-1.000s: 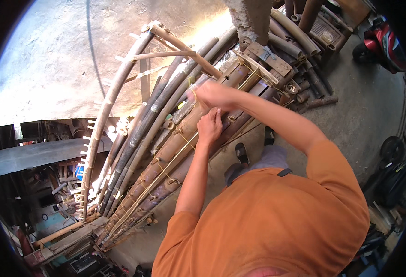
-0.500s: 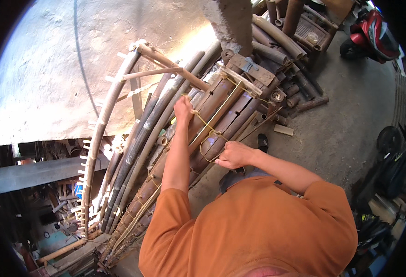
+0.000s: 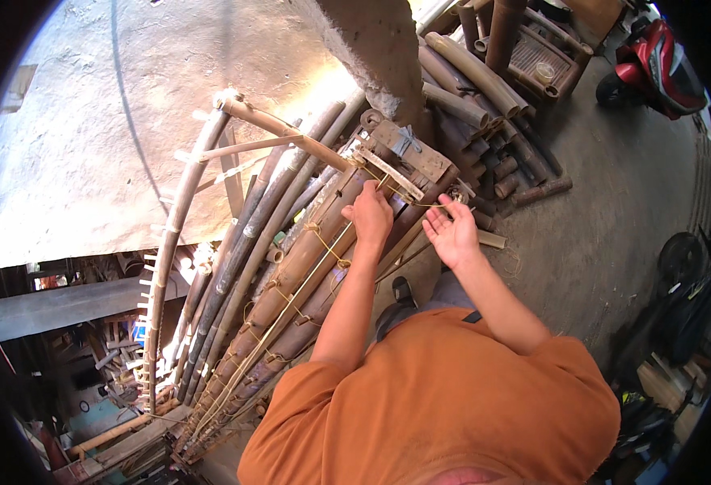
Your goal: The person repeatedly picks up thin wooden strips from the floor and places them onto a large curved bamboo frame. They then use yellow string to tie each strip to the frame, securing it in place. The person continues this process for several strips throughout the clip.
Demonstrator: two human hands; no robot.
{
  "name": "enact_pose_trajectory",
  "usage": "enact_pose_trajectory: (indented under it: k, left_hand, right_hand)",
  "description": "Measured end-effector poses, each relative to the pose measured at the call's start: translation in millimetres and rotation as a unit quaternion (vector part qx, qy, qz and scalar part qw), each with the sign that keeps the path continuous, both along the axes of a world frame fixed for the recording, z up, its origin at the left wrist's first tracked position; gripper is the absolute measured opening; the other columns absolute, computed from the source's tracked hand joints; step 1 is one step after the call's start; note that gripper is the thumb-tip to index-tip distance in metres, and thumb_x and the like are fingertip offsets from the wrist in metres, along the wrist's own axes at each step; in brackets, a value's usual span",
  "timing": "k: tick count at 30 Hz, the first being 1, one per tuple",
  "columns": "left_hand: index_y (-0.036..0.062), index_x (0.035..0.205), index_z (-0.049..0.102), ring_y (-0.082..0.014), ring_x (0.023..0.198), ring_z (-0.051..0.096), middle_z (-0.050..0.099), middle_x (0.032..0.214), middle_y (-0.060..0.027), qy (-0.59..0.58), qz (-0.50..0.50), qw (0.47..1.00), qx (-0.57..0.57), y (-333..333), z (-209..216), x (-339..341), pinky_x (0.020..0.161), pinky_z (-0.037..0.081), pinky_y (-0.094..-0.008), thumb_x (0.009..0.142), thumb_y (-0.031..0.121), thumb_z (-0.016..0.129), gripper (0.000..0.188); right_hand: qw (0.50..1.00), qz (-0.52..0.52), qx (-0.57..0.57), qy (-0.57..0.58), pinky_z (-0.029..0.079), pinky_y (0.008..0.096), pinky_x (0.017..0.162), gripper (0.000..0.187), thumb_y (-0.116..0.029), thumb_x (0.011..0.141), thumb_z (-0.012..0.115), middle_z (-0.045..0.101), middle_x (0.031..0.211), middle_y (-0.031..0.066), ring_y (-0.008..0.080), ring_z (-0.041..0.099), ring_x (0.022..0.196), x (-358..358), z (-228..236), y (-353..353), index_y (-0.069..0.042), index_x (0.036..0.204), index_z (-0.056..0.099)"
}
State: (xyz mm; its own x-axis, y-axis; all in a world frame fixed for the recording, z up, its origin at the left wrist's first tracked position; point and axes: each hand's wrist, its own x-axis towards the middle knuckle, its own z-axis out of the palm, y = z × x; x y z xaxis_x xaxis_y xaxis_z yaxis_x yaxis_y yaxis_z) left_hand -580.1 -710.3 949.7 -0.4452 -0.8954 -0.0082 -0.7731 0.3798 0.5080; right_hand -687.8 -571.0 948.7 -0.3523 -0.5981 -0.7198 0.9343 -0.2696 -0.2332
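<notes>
Left hand (image 3: 370, 214) closed around thin yellowish twine (image 3: 335, 246) near the upper end of the bamboo frame (image 3: 291, 283), knuckles up, just below a flat wooden slat (image 3: 388, 172) at about 12 o'clock from it. Right hand (image 3: 452, 234) open at 3 o'clock from the left, palm showing, fingers spread, gripping nothing for certain; a fine strand seems to run across toward it, too thin to tell. Several twine knots already tied along the poles, trailing down toward 7 o'clock; by the look of it, lashing done on the lower run and in hand at the top end, with the cross slat there seemingly not yet bound. Curved bamboo rail (image 3: 169, 242) arching at 9 o'clock, against a pale wall. Concrete pillar (image 3: 375, 48) close at 12 o'clock, crowding the frame's top. Stacked bamboo poles (image 3: 476, 77) at 1 o'clock, short offcuts on the floor beside them. Red scooter (image 3: 654, 69) at 2 o'clock, well apart.
</notes>
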Motion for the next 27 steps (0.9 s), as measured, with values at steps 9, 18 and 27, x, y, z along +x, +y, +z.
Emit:
enact_pose_trajectory:
  k: [9, 18, 27]
  left_hand:
    - [0.0065, 0.105, 0.061, -0.0327, 0.085, 0.06, 0.065, 0.086, -0.0161, 0.045, 0.028, 0.996, -0.068, 3, -14, -13, 0.085, 0.041, -0.0412, 0.095, 0.023, 0.055, 0.02]
    - [0.0109, 0.101, 0.069, -0.0324, 0.083, 0.063, 0.067, 0.082, -0.0155, 0.106, 0.046, 0.992, -0.051, 13, -4, -4, 0.08, 0.029, -0.0447, 0.099, 0.026, 0.048, 0.026]
    - [0.0004, 0.101, 0.068, -0.019, 0.076, 0.064, 0.07, 0.079, -0.0072, 0.228, 0.031, 0.971, 0.066, -27, 33, -19, 0.076, 0.047, -0.0346, 0.099, 0.025, 0.052, 0.029]
  right_hand:
    - [0.537, 0.447, -0.186, 0.691, 0.036, 0.0459, 0.094, 0.045, -0.042, 0.096, 0.048, 0.065, 0.088, 0.0183, 0.0291, 0.052, 0.088, 37, 110, -116, -0.003, 0.094, 0.07]
    - [0.518, 0.538, -0.246, 0.618, 0.044, 0.0392, 0.061, 0.044, -0.039, 0.094, 0.054, 0.059, 0.064, 0.0162, 0.0221, 0.055, 0.058, -46, 89, -191, -0.002, 0.071, 0.06]
    - [0.394, 0.561, -0.193, 0.702, 0.049, 0.05, 0.065, 0.039, -0.028, 0.09, 0.053, 0.062, 0.065, 0.0208, 0.0415, 0.061, 0.065, -30, 24, -24, -0.001, 0.064, 0.064]
